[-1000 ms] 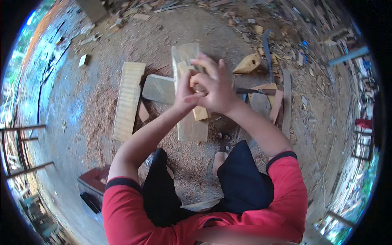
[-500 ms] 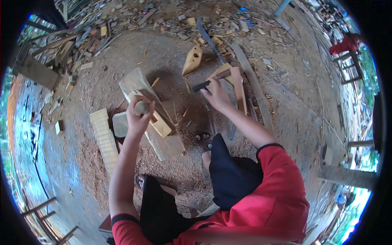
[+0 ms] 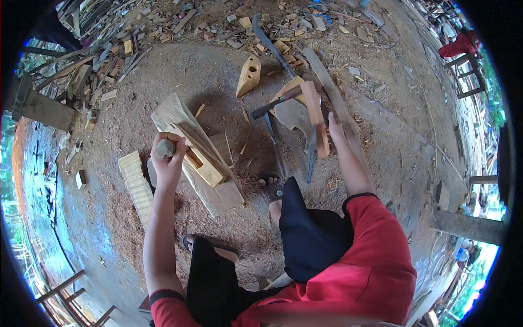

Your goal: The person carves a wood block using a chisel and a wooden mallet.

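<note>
My left hand (image 3: 170, 163) is closed round a wooden tool with a round end (image 3: 165, 148), its lower part hidden by the hand. Beside that hand, a pale wooden plane body (image 3: 210, 170) with a slot lies on a wide board (image 3: 223, 199). Over on the right, my right hand (image 3: 336, 131) has fingers extended against the edge of a reddish wood piece (image 3: 315, 111); some fingertips are hidden there. A hammer (image 3: 283, 99) with a black head and wooden handle lies left of this piece, across a grey, curved-edged piece (image 3: 291, 117).
A pale, pointed block with holes (image 3: 249, 76) and a curved blade (image 3: 267, 41) lie beyond the hammer. A long plank (image 3: 327, 71) runs along the right. Near my left forearm lies a ribbed board (image 3: 136, 180). Wood scraps (image 3: 305, 24) cover the far ground.
My right hand has left the hammer and moved right to the reddish wood piece. My left hand has shifted left and nearer to me, still holding the round-ended tool.
</note>
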Demonstrator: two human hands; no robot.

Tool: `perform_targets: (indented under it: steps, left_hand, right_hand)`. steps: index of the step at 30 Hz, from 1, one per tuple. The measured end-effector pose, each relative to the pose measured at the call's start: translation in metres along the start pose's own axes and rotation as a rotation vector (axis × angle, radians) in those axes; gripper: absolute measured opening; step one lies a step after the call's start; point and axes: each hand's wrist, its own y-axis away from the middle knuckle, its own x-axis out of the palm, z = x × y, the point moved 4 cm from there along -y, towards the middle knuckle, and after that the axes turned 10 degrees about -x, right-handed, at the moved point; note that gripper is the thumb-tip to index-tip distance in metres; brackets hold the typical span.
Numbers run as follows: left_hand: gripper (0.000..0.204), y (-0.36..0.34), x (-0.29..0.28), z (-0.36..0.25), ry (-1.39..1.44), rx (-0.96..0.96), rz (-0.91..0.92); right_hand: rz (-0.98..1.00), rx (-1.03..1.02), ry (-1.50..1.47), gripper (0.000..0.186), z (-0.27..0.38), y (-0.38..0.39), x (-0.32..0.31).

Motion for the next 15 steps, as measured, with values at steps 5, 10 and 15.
perform_targets:
  steps: [5,10,15]
  left_hand:
    - [0.012,-0.007,0.026,0.004,0.059,0.044,0.046]
    - [0.011,0.008,-0.016,-0.001,-0.041,-0.011,-0.051]
    - [0.013,0.002,0.002,-0.007,-0.055,0.031,-0.016]
  right_hand:
    - [0.141,-0.232,0.347,0.058,-0.077,-0.044,-0.023]
    - [0.364,-0.224,0.768,0.052,0.029,0.053,0.039]
    - [-0.041,-0.448,0.621,0.052,0.064,0.061,-0.003]
